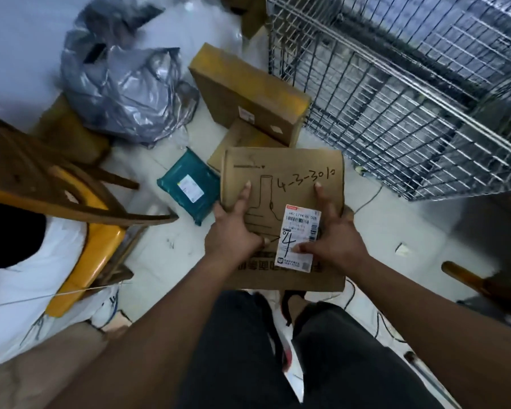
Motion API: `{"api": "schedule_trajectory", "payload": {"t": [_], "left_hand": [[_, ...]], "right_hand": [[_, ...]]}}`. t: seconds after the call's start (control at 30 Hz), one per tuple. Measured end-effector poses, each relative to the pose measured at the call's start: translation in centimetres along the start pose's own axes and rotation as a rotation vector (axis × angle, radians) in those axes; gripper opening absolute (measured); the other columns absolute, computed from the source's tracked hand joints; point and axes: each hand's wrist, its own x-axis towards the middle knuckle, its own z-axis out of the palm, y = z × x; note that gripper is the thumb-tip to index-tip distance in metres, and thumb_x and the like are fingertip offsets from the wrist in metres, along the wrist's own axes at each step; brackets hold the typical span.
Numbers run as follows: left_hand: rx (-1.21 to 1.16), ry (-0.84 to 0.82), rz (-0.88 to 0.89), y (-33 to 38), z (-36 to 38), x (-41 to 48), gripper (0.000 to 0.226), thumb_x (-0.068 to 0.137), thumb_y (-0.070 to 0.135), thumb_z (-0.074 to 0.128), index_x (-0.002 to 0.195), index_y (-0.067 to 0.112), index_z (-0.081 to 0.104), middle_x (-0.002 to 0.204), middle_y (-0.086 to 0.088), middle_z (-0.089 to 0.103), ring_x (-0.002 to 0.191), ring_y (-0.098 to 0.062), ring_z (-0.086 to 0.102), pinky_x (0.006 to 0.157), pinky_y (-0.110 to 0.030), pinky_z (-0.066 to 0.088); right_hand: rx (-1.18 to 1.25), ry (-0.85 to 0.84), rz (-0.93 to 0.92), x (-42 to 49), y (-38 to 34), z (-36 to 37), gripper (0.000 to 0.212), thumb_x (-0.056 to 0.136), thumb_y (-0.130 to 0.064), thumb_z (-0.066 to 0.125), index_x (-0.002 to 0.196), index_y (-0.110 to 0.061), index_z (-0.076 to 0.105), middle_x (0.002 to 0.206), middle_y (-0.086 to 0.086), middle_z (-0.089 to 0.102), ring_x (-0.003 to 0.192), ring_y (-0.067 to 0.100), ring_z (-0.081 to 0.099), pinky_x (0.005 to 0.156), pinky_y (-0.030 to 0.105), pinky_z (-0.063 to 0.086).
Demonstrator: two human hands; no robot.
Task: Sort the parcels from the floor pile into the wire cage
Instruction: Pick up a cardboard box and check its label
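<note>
The flat cardboard parcel (295,172) is held up in front of the person's legs, above the floor and near the middle of the view, with "4-3-3010" handwritten across its top and a white label (298,228) marked with a large 4. The left hand (233,228) grips its left edge, forefinger and thumb lying on top, the other fingers curled under. The right hand (334,240) grips the right edge the same way, thumb pressed on the label. Beyond it on the floor lie a teal mailer (189,187), two brown boxes (248,93) and grey plastic bags (124,93). The wire cage (410,113) stands far right; a wooden chair (80,184) is left
</note>
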Motion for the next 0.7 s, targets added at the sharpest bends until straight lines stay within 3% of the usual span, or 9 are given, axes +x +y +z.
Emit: {"api": "schedule_trajectory", "payload": {"t": [0.17,0.37,0.53,0.7], "left_hand": [[-0.099,0.016,-0.046,-2.0,-1.3,6.1,0.126,0.069,0.044,0.088,0.145,0.073,-0.008,0.159,-0.012,0.015,0.132,-0.035,0.051,0.104,-0.044,0.05],[-0.335,0.057,-0.166,-8.5,-3.6,12.8,0.118,0.073,0.051,0.086,0.153,0.065,0.0,0.158,-0.013,0.016,0.145,-0.033,0.036,0.113,-0.041,0.038],[-0.451,0.098,-0.374,-16.8,-4.8,18.2,0.117,0.07,0.062,0.084,0.151,0.067,0.001,0.158,-0.019,0.015,0.143,-0.041,0.036,0.113,-0.047,0.038],[-0.478,0.192,-0.531,-24.4,-3.5,24.7,0.114,0.08,0.048,0.083,0.157,0.055,0.0,0.161,-0.022,0.011,0.146,-0.042,0.028,0.108,-0.04,0.039]], "right_hand": [[-0.047,-0.048,-0.019,6.7,-3.3,0.7,0.142,0.06,-0.039,0.096,0.144,-0.072,-0.015,0.157,0.018,0.017,0.126,0.045,0.055,0.103,0.05,0.052],[-0.212,-0.152,-0.121,15.8,-10.3,4.4,0.137,0.066,-0.04,0.091,0.144,-0.071,-0.016,0.157,0.02,0.014,0.113,0.045,0.062,0.096,0.05,0.056],[-0.305,-0.317,-0.221,24.2,-16.2,12.1,0.133,0.072,-0.033,0.088,0.144,-0.071,-0.017,0.161,0.022,0.009,0.122,0.043,0.058,0.103,0.051,0.052],[-0.338,-0.492,-0.281,33.0,-19.7,22.6,0.128,0.08,-0.029,0.085,0.14,-0.074,-0.019,0.163,0.022,0.009,0.133,0.043,0.049,0.107,0.051,0.048]]}}
